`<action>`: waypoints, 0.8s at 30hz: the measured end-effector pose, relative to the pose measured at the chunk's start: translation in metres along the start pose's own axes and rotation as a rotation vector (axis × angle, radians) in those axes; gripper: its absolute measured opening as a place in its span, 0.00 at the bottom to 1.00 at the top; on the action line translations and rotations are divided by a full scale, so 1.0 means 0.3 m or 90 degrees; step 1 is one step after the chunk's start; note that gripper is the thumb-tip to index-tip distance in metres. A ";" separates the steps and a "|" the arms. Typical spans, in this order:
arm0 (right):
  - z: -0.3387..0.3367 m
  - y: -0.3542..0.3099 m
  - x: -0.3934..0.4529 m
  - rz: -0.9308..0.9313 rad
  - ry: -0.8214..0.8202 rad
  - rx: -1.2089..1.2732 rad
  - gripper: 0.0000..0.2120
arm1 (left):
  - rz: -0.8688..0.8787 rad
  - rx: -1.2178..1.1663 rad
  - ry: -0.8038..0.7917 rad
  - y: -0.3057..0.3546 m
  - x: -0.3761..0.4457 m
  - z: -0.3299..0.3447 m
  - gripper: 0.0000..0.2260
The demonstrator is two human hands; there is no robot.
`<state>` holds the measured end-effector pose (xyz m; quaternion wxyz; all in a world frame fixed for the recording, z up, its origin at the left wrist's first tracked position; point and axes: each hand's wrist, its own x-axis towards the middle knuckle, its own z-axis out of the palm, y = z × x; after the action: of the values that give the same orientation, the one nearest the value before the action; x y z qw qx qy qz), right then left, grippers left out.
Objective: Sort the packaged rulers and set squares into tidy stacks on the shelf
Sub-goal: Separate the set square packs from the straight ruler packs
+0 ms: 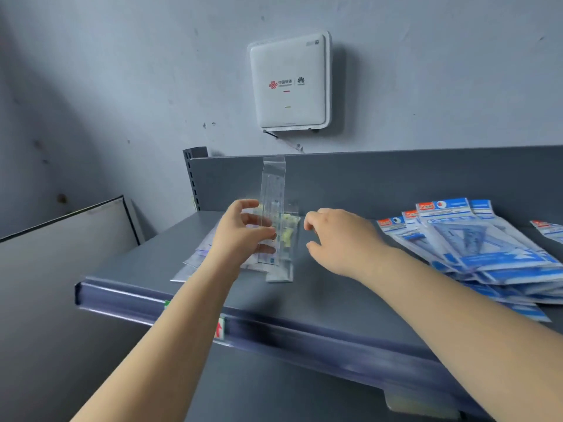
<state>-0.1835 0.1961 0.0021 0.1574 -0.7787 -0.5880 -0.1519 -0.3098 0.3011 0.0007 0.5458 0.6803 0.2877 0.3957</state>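
My left hand (243, 229) holds a clear packaged ruler (272, 190) upright above the grey shelf (335, 300). Under it lies a second ruler pack with a yellowish insert (288, 239), on the right edge of a small flat pile of pale packs (195, 260). My right hand (338, 239) hovers just right of these rulers, fingers apart and curled, holding nothing. At the right end of the shelf lies a loose fanned heap of blue-and-white set square packs (475, 251).
The shelf's raised front rail (274, 327) carries price labels. A grey back panel (396, 178) closes the shelf behind. A white router box (289, 83) hangs on the wall above. A framed board (67, 239) leans at the left.
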 end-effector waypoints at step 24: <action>0.011 -0.124 0.092 0.088 0.006 -0.313 0.09 | 0.357 0.752 -0.081 -0.032 0.184 -0.078 0.15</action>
<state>-0.2121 0.2312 0.0132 -0.0242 -0.8313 -0.4779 -0.2828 -0.3005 0.3608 0.0059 -0.0275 0.9367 0.2358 0.2573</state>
